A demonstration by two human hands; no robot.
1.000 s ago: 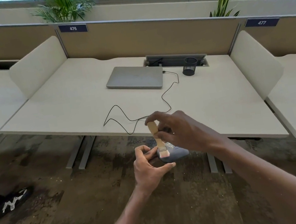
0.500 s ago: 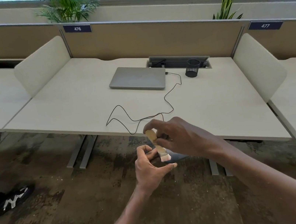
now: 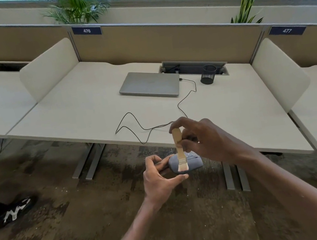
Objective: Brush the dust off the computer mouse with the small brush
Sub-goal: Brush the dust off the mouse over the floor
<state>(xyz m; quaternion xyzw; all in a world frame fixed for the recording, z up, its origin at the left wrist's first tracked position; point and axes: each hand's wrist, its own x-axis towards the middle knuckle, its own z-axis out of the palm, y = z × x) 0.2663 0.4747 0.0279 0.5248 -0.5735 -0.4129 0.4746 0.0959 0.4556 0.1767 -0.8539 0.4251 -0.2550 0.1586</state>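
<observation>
A grey-blue computer mouse (image 3: 193, 163) is held in the air just in front of the desk edge, gripped from the left by my left hand (image 3: 160, 178). My right hand (image 3: 202, 141) pinches the pale wooden handle of a small brush (image 3: 179, 149), which stands nearly upright. Its light bristles rest on the near left part of the mouse's top. The mouse's black cable (image 3: 133, 123) runs in loops over the desk toward the laptop.
On the white desk (image 3: 69, 113) lie a shut grey laptop (image 3: 149, 83) and a black mesh cup (image 3: 208, 74) by the cable tray. White side dividers (image 3: 47, 69) flank the desk. A person's black shoe (image 3: 14, 211) is on the carpet at left.
The brush has swung from tilted to nearly upright and its bristles have shifted across the mouse's top. The mouse shows more from under my right hand. My left hand keeps its grip.
</observation>
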